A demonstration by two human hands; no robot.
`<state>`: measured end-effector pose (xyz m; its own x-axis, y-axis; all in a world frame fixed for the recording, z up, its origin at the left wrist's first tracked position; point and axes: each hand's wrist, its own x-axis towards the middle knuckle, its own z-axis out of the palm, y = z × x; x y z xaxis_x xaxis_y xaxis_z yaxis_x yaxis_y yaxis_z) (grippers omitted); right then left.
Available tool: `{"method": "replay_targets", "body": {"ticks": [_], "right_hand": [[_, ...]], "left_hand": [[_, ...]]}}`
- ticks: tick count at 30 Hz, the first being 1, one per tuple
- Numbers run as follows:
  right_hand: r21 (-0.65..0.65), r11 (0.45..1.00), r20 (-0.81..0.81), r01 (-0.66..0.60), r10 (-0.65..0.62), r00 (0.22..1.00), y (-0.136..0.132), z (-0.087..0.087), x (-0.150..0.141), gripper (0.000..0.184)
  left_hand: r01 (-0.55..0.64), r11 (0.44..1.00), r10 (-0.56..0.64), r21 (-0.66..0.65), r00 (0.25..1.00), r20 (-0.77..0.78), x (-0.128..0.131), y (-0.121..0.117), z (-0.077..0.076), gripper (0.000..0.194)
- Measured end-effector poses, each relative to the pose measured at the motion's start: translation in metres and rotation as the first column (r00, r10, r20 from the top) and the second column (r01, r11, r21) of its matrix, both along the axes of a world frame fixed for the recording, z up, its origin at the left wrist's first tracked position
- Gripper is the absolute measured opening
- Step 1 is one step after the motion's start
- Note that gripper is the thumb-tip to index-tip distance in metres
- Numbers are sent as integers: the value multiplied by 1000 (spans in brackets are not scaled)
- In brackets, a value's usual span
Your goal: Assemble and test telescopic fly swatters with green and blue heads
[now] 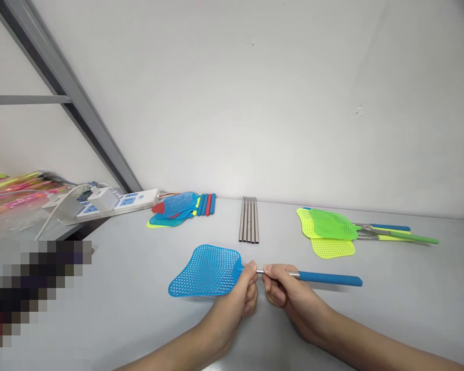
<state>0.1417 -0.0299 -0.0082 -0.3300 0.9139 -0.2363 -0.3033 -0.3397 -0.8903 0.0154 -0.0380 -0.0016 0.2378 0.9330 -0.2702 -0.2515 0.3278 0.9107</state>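
Note:
A blue fly swatter point(209, 270) with a perforated head lies across both hands, just above the table. My left hand point(243, 293) is closed around its neck, where the head meets the thin metal rod. On the metal shaft, my right hand point(284, 288) pinches with thumb and fingers, beside the blue grip point(328, 278) that points right. A short stretch of bare rod shows between the two hands. Behind them several metal tubes point(249, 219) lie side by side on the table.
Green and yellow fly swatters point(328, 226) are piled at the right. Loose swatter heads point(178, 206) and several coloured handle grips point(206, 204) lie at the back left, near a power strip point(135, 202) with plugged-in chargers. The wall point(274, 103) borders the table's point(139, 268) far edge.

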Motion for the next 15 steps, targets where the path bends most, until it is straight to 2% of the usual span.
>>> {"method": "replay_targets", "body": {"ticks": [8,15], "right_hand": [[-14,1000,-67,23,-24,997,2,-1,-2,32],[-11,1000,-133,25,-26,991,3,-3,-3,34]], "left_hand": [[4,1000,-3,20,998,-59,0,2,8,47],[8,1000,-7,24,998,-57,-2,5,6,47]]}}
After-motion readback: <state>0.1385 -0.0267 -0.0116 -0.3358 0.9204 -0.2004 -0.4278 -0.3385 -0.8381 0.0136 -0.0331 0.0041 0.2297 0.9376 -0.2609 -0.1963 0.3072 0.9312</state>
